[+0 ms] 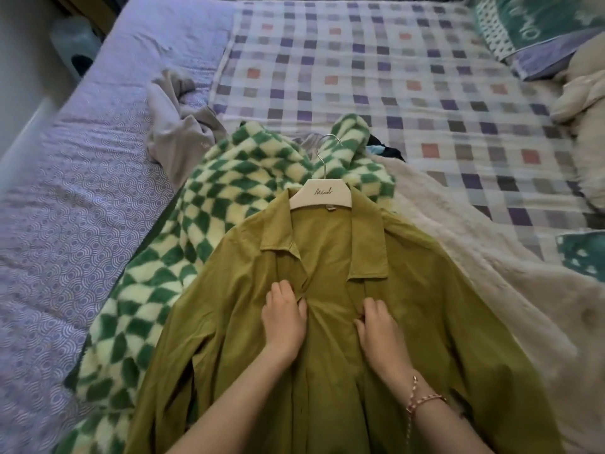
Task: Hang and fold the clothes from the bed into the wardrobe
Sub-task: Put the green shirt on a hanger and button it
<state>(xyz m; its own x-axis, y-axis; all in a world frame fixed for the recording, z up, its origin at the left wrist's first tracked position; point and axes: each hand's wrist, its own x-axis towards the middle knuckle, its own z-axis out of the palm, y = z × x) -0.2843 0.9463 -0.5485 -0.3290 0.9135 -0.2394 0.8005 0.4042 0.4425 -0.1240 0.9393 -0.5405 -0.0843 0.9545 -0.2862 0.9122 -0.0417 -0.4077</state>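
- Olive-green collared shirt (425, 290) lies front-up on the lilac-sheeted bed (65, 224), its neck on a white wooden hanger with a metal hook (322, 194).
- Left hand (283, 319) and right hand (379, 332), fingers curled, each pinch one front edge just below the collar.
- Beneath it sprawls a green-and-cream checked fleece jacket (196, 224); a crumpled grey garment (173, 126) lies beyond.

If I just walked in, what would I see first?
The olive-green shirt on a white hanger, lying in the middle of the bed, with the left hand and right hand pinching its front. Under it, to the left, sprawls a fluffy green-and-cream checkered fleece.
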